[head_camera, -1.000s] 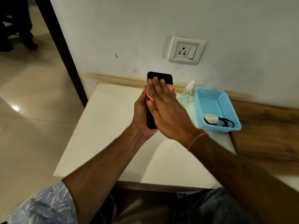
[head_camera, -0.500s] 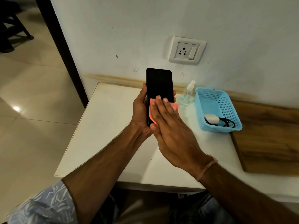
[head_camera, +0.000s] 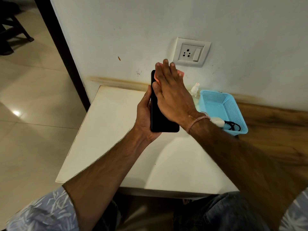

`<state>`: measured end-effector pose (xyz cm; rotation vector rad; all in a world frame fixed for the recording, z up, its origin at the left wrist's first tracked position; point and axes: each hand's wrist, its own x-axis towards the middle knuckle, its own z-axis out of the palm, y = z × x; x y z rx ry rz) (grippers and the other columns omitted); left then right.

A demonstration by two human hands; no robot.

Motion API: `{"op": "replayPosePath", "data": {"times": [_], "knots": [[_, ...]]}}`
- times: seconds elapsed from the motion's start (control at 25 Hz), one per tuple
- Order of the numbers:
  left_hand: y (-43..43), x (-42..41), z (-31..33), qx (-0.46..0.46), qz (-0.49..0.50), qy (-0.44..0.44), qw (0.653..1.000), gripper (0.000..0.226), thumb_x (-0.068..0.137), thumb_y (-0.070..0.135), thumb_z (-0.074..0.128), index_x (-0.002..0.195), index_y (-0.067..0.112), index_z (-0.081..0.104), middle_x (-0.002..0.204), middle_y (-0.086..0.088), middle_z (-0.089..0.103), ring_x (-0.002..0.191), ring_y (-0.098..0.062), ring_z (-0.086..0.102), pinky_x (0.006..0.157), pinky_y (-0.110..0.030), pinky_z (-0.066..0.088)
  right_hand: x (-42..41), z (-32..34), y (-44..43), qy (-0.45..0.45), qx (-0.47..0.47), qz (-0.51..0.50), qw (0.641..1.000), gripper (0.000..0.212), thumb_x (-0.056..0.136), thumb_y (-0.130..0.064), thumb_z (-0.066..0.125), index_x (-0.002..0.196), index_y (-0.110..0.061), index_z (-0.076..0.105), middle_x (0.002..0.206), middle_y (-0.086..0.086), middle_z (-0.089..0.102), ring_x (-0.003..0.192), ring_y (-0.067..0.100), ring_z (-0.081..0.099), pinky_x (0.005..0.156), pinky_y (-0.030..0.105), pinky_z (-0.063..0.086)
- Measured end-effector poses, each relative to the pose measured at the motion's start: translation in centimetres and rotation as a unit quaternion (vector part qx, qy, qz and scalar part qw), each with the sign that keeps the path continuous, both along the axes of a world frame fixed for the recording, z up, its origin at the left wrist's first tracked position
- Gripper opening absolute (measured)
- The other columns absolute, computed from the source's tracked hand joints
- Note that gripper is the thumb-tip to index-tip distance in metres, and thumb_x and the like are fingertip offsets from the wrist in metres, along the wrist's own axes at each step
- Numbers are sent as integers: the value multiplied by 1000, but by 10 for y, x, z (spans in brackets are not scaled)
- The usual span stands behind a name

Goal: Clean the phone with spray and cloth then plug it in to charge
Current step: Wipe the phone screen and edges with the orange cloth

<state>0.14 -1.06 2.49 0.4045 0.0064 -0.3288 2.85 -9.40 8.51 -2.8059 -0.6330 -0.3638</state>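
Over the white worktop [head_camera: 108, 147] by the wall [head_camera: 133, 30], open tiled floor [head_camera: 33, 90] to its left, the left hand [head_camera: 144, 117] gripped the black phone [head_camera: 164, 124] upright while the right hand [head_camera: 170, 90], flat, pressed a pink cloth [head_camera: 181, 73] on it.

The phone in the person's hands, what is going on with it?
A person is wiping the phone. The left hand grips it upright above the table, and the right hand presses a pink cloth flat on its upper screen. The spray bottle stands beside the blue basket, where the charger lies. Nothing is plugged into the wall socket.
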Motion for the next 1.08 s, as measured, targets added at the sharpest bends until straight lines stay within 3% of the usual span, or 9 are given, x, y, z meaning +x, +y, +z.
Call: {"op": "replayPosePath", "data": {"times": [0.12, 0.24, 0.36, 0.64, 0.84, 1.08], "knots": [[-2, -2, 1, -29, 10, -8, 999, 48, 106, 46, 40, 133, 16, 66, 137, -7, 65, 128, -24, 60, 112, -38, 44, -20, -7, -3, -14, -11, 33, 999, 55, 105, -33, 23, 154, -15, 6, 163, 6, -1, 150, 22, -6, 123, 41, 1], [-2, -1, 3, -7, -5, -11, 1000, 54, 105, 52, 36, 133, 11, 57, 123, -9, 63, 112, -24, 63, 112, -36, 39, -53, -21, -8, 0, -5, 60, 998, 54, 105, -32, 25, 154, -15, 9, 163, 4, -1, 150, 19, -8, 123, 39, 2], [6, 1, 4, 38, -64, -25, 997, 71, 100, 65, 30, 132, 5, 49, 114, -10, 60, 97, -22, 61, 93, -36, 47, -90, -39, -16, -3, -33, 80, 996, 55, 105, -32, 24, 154, -13, 8, 163, 6, 1, 150, 19, -7, 123, 39, 4], [5, 2, 3, 6, -56, -21, 998, 76, 99, 67, 33, 139, 3, 44, 116, -12, 58, 99, -23, 58, 93, -36, 47, -109, -45, -43, -5, -91, 122, 988, 57, 105, -39, 16, 155, -15, 6, 163, 3, 1, 150, 16, -5, 122, 39, 11], [-3, -2, 2, -7, -27, -4, 1000, 59, 102, 57, 42, 137, 12, 59, 135, -12, 62, 126, -27, 58, 113, -39, 41, -40, -17, -31, 18, -21, 49, 998, 57, 105, -39, 18, 155, -18, 0, 163, 2, -6, 149, 15, -10, 123, 38, 3], [-8, -3, -4, 14, 5, 11, 1000, 58, 100, 54, 51, 144, 17, 55, 147, -13, 55, 134, -32, 53, 113, -45, 42, 23, 1, -7, 25, -28, 4, 999, 55, 105, -38, 17, 154, -20, 1, 163, 4, -7, 149, 20, -10, 122, 39, -4]]}}
